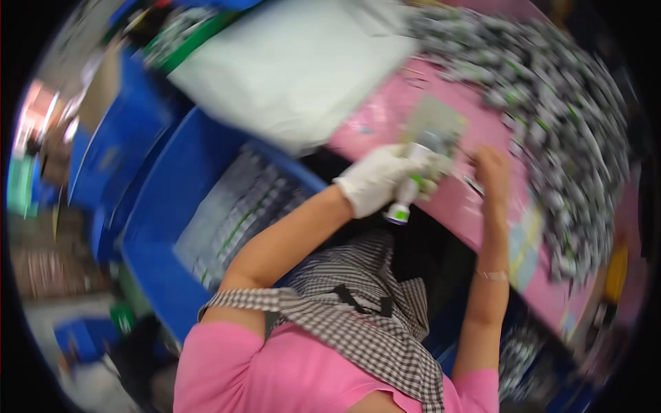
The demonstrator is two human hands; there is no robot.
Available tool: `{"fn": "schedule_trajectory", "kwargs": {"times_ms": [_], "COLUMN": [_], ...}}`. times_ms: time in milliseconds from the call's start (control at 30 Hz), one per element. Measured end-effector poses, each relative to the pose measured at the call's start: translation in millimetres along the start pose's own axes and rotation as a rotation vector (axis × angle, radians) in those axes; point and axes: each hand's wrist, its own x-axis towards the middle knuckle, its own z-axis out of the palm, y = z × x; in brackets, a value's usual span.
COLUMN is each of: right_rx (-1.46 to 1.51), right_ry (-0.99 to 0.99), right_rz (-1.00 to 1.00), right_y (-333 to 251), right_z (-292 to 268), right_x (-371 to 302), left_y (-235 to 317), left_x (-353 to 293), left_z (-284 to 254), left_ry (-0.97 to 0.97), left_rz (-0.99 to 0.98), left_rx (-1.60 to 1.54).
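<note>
My left hand (385,177), in a white glove, is closed around a small white bottle-like piece (401,206) with a green patch and a dark blue end. The piece tilts down toward me over the table's near edge. Above the gloved fingers a blurred grey, glassy part (435,140) shows; whether it belongs to the same piece I cannot tell. My right hand (490,168) is bare, with curled fingers, a little to the right over the pink tabletop (451,199). A thin light-and-dark object (473,184) shows beside its fingers, too blurred to name.
A large heap of grey-white pieces with green marks (551,117) covers the table's far right. A white sheet or sack (296,69) lies at the upper left. Below it stands a blue bin (155,230) holding rows of similar pieces (248,206). More blue crates (117,117) stand farther left.
</note>
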Motion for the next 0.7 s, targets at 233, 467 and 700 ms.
{"fn": "schedule_trajectory", "kwargs": {"times_ms": [233, 467, 700], "right_rx": [0.421, 0.508, 0.404], "right_ry": [-0.009, 0.006, -0.003], "right_rz": [0.280, 0.345, 0.403], "right_y": [-20.8, 3.9, 23.7], "right_z": [-39.3, -49.7, -67.9], "right_x": [-16.7, 4.2, -4.6], "left_y": [56.8, -43.9, -143.6], "left_x": [-157.4, -410.6, -452.8], "left_z": [-94.9, -293.0, -353.5], "left_ry": [0.702, 1.369, 0.614], "left_rz": [0.108, -0.654, -0.806], "left_rx": [0.430, 1.729, 2.350]}}
